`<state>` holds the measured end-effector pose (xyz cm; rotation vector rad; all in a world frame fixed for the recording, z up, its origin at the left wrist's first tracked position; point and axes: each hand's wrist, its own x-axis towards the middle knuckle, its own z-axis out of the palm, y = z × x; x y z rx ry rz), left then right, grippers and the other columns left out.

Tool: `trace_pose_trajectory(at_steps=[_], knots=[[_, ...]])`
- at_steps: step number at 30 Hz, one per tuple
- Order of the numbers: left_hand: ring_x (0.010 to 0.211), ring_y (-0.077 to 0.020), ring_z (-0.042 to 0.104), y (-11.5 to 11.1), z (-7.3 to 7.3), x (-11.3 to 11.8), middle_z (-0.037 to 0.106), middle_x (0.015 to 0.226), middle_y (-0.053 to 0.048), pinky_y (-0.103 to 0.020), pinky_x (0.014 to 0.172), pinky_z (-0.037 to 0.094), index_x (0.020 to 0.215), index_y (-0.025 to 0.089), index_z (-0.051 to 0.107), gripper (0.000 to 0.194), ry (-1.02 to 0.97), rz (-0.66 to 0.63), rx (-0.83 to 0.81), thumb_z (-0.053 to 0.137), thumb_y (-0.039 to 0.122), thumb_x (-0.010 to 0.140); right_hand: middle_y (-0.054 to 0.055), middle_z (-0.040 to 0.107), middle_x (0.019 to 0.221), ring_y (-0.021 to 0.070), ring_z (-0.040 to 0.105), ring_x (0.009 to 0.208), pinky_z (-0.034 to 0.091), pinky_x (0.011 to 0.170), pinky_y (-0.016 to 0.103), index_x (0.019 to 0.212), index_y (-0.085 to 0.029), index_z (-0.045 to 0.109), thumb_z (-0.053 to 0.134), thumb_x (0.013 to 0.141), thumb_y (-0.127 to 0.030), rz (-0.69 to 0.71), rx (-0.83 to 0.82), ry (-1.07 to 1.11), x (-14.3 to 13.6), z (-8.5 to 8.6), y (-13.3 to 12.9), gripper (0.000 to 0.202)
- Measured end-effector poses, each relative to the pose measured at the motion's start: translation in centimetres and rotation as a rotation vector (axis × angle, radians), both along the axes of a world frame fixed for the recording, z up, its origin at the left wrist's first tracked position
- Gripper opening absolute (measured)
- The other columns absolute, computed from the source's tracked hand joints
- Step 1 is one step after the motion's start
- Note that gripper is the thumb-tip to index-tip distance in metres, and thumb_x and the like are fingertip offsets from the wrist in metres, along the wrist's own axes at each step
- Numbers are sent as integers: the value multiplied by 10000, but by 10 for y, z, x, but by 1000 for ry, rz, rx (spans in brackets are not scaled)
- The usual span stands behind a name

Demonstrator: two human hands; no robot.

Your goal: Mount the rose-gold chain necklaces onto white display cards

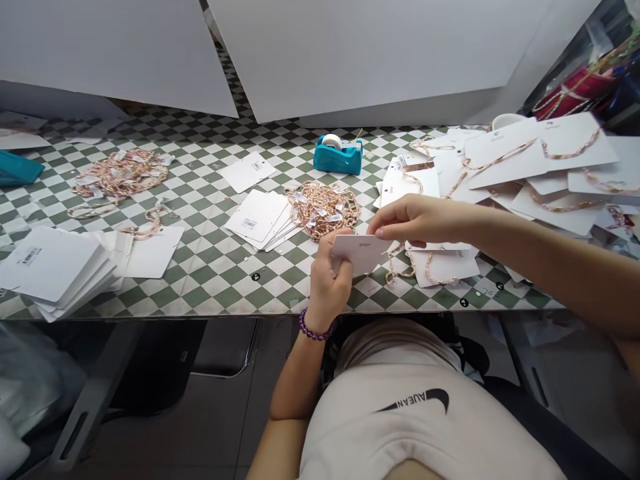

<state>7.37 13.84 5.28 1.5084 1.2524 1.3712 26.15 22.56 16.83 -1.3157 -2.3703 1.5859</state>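
Observation:
My left hand, with a purple bead bracelet at its wrist, grips a white jewellery card between thumb and fingers. Small dark print shows on the card's face. At the card's upper right edge, my right hand pinches with thumb and forefinger; whether a chain end is also in that pinch is hidden. Just below my right hand, a pink and gold beaded chain lies beside the card. A heap of similar tagged beaded chains sits behind my left hand.
Blank cards lie left of the heap, and a blue tape dispenser stands behind it. Cards with chains pile up at right. Farther left are another chain heap and a card stack. White panels line the back.

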Motion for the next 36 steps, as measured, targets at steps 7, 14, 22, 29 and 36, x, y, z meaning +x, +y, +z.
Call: trace_pose_trajectory(at_steps=[7,14,22,29,36], knots=[[774,-173,546,5,2,4,564,843,-26,-271,648,458,929,206,515,174,43,124,-31,566,361,870,-48,452,576,36,331,447,228,414,208,1066,-173,691,573,904,-264,-70,-2,100,-2,-15,-10,220],[860,-182,531,6,5,8,526,892,-31,-316,758,468,890,196,484,409,3,120,-59,619,577,821,-54,408,538,42,324,465,245,441,202,1005,-163,727,557,883,-253,-202,284,131,-10,-21,-41,228],[814,-155,528,9,0,7,532,883,-10,-274,710,450,923,196,500,189,-4,108,-39,622,212,779,-56,475,539,33,326,448,271,477,201,1044,-167,731,511,889,-226,-329,453,134,-16,-29,-61,276],[739,-133,493,11,-3,1,523,823,0,-244,653,406,936,199,510,206,-1,-26,-109,391,54,850,-43,492,569,52,413,495,308,475,200,1089,-144,692,558,915,-323,-228,446,32,-5,-8,-49,284],[780,-154,518,10,5,1,527,850,-16,-256,697,423,946,204,539,174,-27,9,-149,379,268,971,-57,490,630,33,440,505,354,442,165,1204,-161,608,675,876,-350,-125,-24,556,16,8,-45,385]])
